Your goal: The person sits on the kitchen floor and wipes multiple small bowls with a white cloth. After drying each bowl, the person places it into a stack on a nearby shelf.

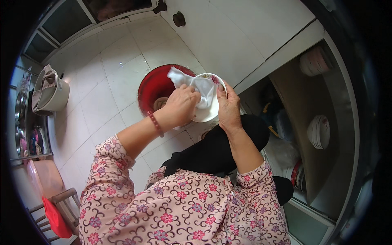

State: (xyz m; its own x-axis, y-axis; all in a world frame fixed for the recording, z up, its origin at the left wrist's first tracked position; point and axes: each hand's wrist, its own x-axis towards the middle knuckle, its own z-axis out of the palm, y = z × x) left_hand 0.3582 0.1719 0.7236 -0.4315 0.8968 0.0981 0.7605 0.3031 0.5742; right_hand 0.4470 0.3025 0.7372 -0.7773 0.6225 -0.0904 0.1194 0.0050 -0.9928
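My right hand (229, 107) grips a white ceramic bowl (209, 114) by its right rim, the thumb resting on the inner edge. The bowl is tilted, and pink flowers decorate its inside. My left hand (183, 102), with a beaded bracelet at the wrist, holds a white cloth (205, 87) bunched against the bowl's inner surface. One end of the cloth sticks out past the far side of my left hand. Behind and below the hands, a red basin (153, 84) stands on the floor. Something round and brownish (160, 103) shows inside it, partly hidden by my left forearm.
On the right is an open cupboard (333, 196) with stacked white bowls (319, 132) on its shelf. A pale bucket (59, 95) with a brown cloth over its rim stands at left. Nearer on that side are a pink basin (49, 176) and a wooden chair (65, 199) with a red bag (56, 220).
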